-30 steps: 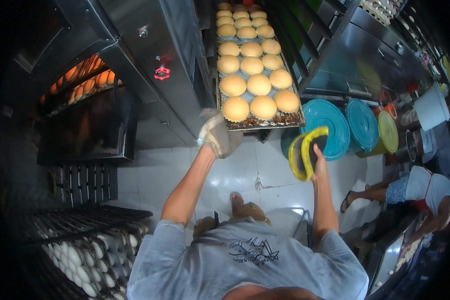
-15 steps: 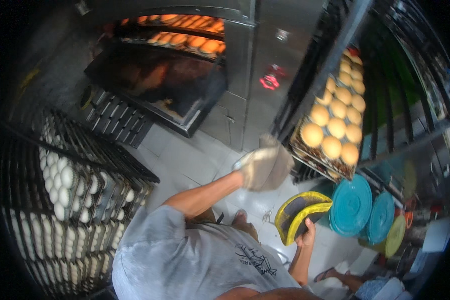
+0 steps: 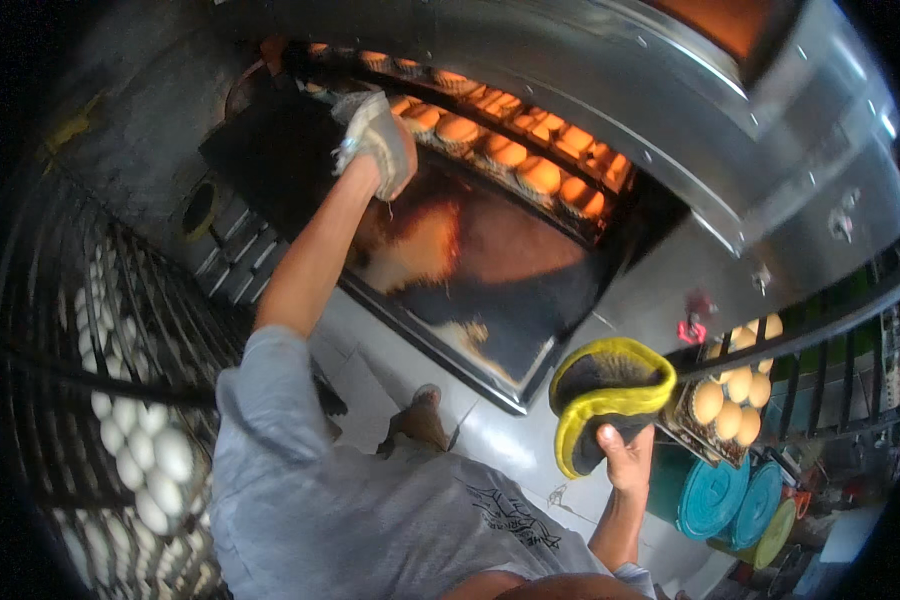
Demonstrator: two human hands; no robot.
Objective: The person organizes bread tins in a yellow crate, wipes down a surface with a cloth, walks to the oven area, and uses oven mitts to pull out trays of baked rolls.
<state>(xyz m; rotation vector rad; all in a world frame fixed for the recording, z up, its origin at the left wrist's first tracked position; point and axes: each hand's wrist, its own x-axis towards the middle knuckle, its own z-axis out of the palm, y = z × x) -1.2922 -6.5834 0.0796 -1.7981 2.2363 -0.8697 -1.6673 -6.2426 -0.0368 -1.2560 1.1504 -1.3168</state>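
My left hand [image 3: 382,150] is covered by a worn grey-and-white cloth oven mitt [image 3: 395,165], which hides its fingers. It reaches over the lowered oven door to the left end of a tray of buns [image 3: 500,152] in the glowing oven; whether it touches the tray I cannot tell. At the right, my right hand [image 3: 625,462] grips a folded black pot holder with thick yellow edging [image 3: 615,400], thumb pressed on its near side. The pot holder is in front of the right corner of the oven door [image 3: 510,300], apart from the tray.
On the left stands a rack [image 3: 45,370] with pale unbaked dough pieces [image 3: 150,450]. Browned buns [image 3: 730,400] sit on a tray in a rack at the right. Below them are buckets with teal lids [image 3: 715,498]. A red valve knob [image 3: 690,331] juts from the oven front.
The view has turned left toward the oven. My left hand has moved from above the floor to the oven's tray. My right hand still holds the pot holder, now nearer the oven door.
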